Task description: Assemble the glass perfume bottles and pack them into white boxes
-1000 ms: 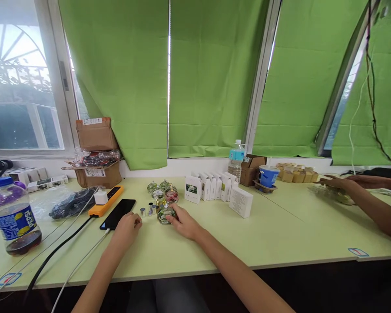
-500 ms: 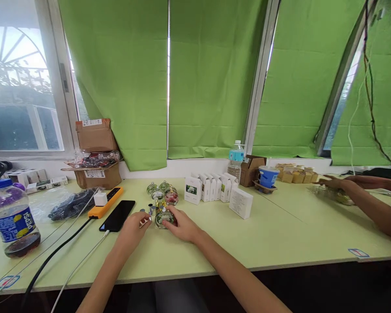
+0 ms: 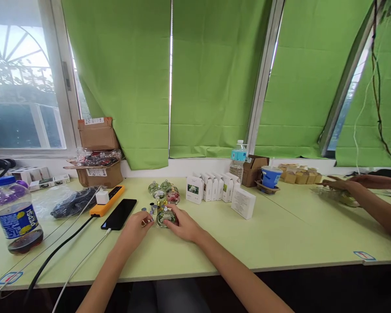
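My right hand (image 3: 184, 224) is wrapped round the side of a round glass perfume bottle (image 3: 164, 217) with green inside, standing on the table. Just left of it, my left hand (image 3: 137, 225) pinches a small shiny silver piece (image 3: 150, 220), mostly hidden by the fingers. Between and behind the hands stand small silver and gold caps (image 3: 154, 209). Farther back is a cluster of similar round bottles, among them a red one (image 3: 173, 196) and several greenish ones (image 3: 154, 187).
White cartons (image 3: 194, 190) stand in a row to the right, one box (image 3: 243, 203) nearer. On the left are a phone (image 3: 119, 214), an orange power strip (image 3: 107, 202), cables and a Pepsi bottle (image 3: 18, 219). Another person's hands (image 3: 342, 184) work at the far right.
The view has shifted slightly, so things sit a little farther right. My left fingers have turned and cover more of the silver piece. My right hand stays on the bottle.
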Available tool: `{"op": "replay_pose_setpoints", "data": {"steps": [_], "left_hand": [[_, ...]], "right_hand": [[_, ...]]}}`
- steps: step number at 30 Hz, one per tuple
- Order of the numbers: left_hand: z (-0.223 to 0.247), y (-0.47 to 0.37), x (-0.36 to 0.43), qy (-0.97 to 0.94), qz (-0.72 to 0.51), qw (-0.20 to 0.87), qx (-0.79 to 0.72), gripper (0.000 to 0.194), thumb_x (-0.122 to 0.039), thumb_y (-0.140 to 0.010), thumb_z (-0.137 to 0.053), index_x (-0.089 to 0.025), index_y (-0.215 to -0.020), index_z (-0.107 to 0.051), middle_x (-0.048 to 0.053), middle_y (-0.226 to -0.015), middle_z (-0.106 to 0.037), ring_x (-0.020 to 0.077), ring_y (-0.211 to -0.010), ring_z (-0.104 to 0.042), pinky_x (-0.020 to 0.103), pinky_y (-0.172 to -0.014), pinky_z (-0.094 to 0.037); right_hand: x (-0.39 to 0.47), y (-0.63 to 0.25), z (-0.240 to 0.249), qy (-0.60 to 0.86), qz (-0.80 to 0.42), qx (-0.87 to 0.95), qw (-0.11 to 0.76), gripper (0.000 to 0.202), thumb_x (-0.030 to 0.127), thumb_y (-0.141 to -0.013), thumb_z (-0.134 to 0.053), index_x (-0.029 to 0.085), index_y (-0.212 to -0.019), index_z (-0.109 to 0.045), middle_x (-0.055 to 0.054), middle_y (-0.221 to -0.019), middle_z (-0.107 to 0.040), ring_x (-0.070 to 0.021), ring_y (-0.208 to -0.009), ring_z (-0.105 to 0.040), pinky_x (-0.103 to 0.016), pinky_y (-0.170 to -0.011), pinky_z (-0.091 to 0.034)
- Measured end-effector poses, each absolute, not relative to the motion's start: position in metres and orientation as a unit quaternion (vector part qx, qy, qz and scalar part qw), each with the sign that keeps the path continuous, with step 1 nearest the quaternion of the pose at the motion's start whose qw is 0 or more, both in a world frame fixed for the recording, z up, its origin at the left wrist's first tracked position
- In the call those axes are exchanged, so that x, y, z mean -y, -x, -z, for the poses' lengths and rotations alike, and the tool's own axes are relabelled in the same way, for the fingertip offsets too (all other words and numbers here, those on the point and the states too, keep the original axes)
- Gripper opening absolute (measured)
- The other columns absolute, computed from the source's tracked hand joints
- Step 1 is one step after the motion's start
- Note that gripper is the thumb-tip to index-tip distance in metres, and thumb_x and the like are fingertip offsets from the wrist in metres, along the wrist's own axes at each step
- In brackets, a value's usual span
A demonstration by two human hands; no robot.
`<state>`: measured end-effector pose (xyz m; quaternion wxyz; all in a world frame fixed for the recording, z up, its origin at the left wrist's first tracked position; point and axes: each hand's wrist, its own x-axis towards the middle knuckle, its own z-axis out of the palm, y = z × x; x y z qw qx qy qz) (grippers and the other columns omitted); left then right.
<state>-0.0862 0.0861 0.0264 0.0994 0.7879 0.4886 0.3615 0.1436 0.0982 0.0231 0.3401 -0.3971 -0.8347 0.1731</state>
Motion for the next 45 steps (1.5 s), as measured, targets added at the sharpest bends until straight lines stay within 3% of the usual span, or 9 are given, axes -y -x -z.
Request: {"op": "replay_pose_setpoints", "data": {"steps": [7, 24, 30, 34, 45], "left_hand": [[-0.027, 0.085, -0.083, -0.794, -0.372, 0.098, -0.47, 0.008, -0.016, -0.079, -0.056, -0.019, -0.077, -0.063, 0.005, -0.079, -0.068, 0.0193, -0.073, -0.063, 0.029, -0.069, -0.047], [-0.028, 0.081, -0.078, -0.8, -0.4, 0.08, -0.44, 0.029, -0.031, -0.093, -0.047, -0.017, -0.106, -0.069, 0.008, -0.087, -0.064, 0.0183, -0.074, -0.061, 0.031, -0.071, -0.05], [-0.03, 0.078, -0.076, -0.806, -0.41, 0.07, -0.421, 0.033, -0.032, -0.098, -0.042, -0.019, -0.113, -0.068, 0.008, -0.09, -0.065, 0.0187, -0.077, -0.06, 0.031, -0.073, -0.05], [-0.033, 0.076, -0.075, -0.808, -0.419, 0.071, -0.407, 0.033, -0.033, -0.099, -0.041, -0.021, -0.118, -0.065, 0.009, -0.097, -0.068, 0.0198, -0.086, -0.063, 0.032, -0.078, -0.05], [-0.035, 0.076, -0.075, -0.796, -0.448, 0.097, -0.395, 0.032, -0.035, -0.098, -0.045, -0.021, -0.113, -0.07, 0.01, -0.101, -0.066, 0.0186, -0.083, -0.063, 0.03, -0.073, -0.052]], "right_hand": [[-0.099, -0.144, -0.023, 0.397, -0.175, 0.832, 0.345, 0.051, 0.038, -0.089, -0.061, 0.023, -0.135, -0.044, 0.0, -0.08, -0.059, -0.0149, -0.063, -0.051, -0.026, -0.057, -0.036], [-0.105, -0.143, -0.017, 0.372, -0.153, 0.842, 0.36, 0.041, 0.041, -0.091, -0.059, 0.022, -0.127, -0.054, -0.005, -0.101, -0.066, -0.0162, -0.07, -0.056, -0.027, -0.065, -0.041], [-0.104, -0.143, -0.019, 0.371, -0.157, 0.843, 0.357, 0.037, 0.04, -0.091, -0.059, 0.022, -0.123, -0.055, -0.003, -0.095, -0.065, -0.0158, -0.069, -0.055, -0.026, -0.063, -0.04], [-0.101, -0.143, -0.024, 0.365, -0.154, 0.848, 0.352, 0.026, 0.041, -0.091, -0.058, 0.021, -0.109, -0.059, -0.001, -0.087, -0.062, -0.0146, -0.068, -0.052, -0.024, -0.059, -0.036], [-0.095, -0.142, -0.033, 0.353, -0.157, 0.857, 0.341, 0.022, 0.041, -0.091, -0.059, 0.02, -0.095, -0.059, 0.001, -0.079, -0.058, -0.0135, -0.066, -0.048, -0.024, -0.058, -0.033]]}}
